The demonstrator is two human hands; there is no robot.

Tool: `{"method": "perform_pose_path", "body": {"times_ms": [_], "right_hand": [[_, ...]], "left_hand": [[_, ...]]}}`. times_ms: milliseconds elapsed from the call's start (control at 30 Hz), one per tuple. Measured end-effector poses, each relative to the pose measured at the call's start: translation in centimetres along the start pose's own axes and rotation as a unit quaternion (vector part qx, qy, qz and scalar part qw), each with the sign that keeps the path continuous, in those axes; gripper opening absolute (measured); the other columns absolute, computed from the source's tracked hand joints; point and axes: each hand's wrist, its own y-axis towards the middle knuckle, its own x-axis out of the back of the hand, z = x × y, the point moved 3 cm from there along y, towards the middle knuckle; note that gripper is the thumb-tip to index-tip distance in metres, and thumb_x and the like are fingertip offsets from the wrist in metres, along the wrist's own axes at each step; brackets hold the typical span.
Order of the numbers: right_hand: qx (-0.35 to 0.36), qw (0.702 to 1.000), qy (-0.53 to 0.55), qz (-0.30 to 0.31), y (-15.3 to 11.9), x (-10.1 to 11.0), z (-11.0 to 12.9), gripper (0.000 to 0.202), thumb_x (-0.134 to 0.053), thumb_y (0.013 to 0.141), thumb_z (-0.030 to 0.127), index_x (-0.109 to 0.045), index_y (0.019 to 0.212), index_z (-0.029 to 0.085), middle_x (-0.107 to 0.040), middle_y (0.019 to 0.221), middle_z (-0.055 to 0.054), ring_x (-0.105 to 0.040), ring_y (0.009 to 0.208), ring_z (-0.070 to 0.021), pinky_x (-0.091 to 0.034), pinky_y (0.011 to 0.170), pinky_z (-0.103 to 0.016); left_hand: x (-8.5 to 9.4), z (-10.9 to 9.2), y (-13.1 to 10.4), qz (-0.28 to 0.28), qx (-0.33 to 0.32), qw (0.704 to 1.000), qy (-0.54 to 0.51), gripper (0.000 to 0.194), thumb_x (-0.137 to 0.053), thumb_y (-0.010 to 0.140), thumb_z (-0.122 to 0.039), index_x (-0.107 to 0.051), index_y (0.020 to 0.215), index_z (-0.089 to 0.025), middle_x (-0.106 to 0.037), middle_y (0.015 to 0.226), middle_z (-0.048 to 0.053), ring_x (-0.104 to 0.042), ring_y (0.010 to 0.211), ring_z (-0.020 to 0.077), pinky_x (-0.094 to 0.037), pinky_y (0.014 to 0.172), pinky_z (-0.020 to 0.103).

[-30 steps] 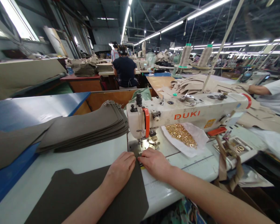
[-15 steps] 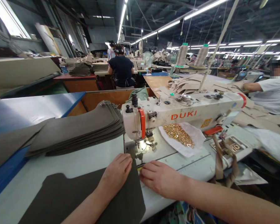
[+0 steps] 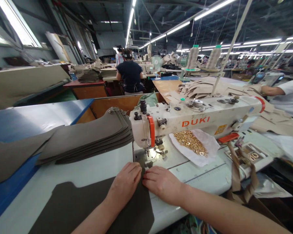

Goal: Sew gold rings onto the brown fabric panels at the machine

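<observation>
A dark grey-brown fabric panel point(image 3: 88, 203) lies on the pale sewing table in front of me. My left hand point(image 3: 127, 182) rests on it with curled fingers, pinching near its right edge. Close beside it, my right hand point(image 3: 162, 183) has its fingers bent together at that same edge; their tips are partly hidden. Both hands are just in front of the needle area of a white sewing machine point(image 3: 197, 113) marked DUKI. The presser foot point(image 3: 151, 152) is lit by a small lamp.
To the left lies a stack of similar panels point(image 3: 88, 138). Gold metal rings and buckles point(image 3: 190, 141) sit on white paper point(image 3: 210, 144) under the machine arm. Tan straps point(image 3: 236, 175) hang at the right beside a parts tray point(image 3: 268, 157). Thread cones point(image 3: 192, 58) and co-workers are beyond.
My right hand has moved slightly left and up, closer to my left hand at the panel's edge. The panel has shifted little, and the whole view has swung slightly.
</observation>
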Motion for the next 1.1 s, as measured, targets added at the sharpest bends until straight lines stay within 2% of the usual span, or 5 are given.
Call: {"method": "perform_pose_path", "body": {"times_ms": [500,667,833,1100], "right_hand": [[-0.01,1.0,0.013,0.005,-0.04,0.27,0.0,0.016,-0.048,0.094,0.018,-0.062,0.093,0.013,-0.066,0.1,-0.006,-0.056,0.097,-0.0169,-0.046,0.091,-0.029],[-0.021,1.0,0.017,0.008,0.1,0.09,-0.05,0.012,-0.051,0.092,0.019,-0.062,0.094,0.013,-0.066,0.098,-0.006,-0.056,0.094,-0.0175,-0.046,0.09,-0.029],[-0.074,0.997,0.017,-0.011,0.22,0.25,-0.33,0.02,-0.056,0.086,0.018,-0.059,0.105,0.01,-0.063,0.108,-0.009,-0.054,0.104,-0.0217,-0.041,0.098,-0.034],[-0.065,0.998,0.004,0.009,0.35,0.47,-0.21,0.022,-0.055,0.086,0.019,-0.059,0.105,0.009,-0.063,0.108,-0.011,-0.052,0.105,-0.0229,-0.04,0.099,-0.036]], "left_hand": [[-0.24,-0.1,0.2,0.014,-0.003,1.0,0.0,0.027,-0.039,0.091,-0.009,-0.06,0.075,-0.017,-0.062,0.076,0.004,-0.057,0.076,0.0179,-0.052,0.073,0.033],[-0.34,-0.1,0.26,0.014,0.002,1.0,-0.004,0.027,-0.039,0.091,-0.009,-0.059,0.075,-0.018,-0.062,0.076,0.003,-0.057,0.075,0.0174,-0.052,0.072,0.032],[-0.4,-0.03,0.26,0.017,0.014,1.0,-0.002,0.026,-0.04,0.091,-0.009,-0.057,0.075,-0.018,-0.061,0.075,0.003,-0.057,0.073,0.0178,-0.052,0.072,0.033],[-0.13,-0.05,0.29,0.024,0.024,0.999,-0.018,0.024,-0.039,0.09,-0.008,-0.057,0.076,-0.017,-0.063,0.077,0.004,-0.057,0.074,0.0183,-0.053,0.071,0.033]]}}
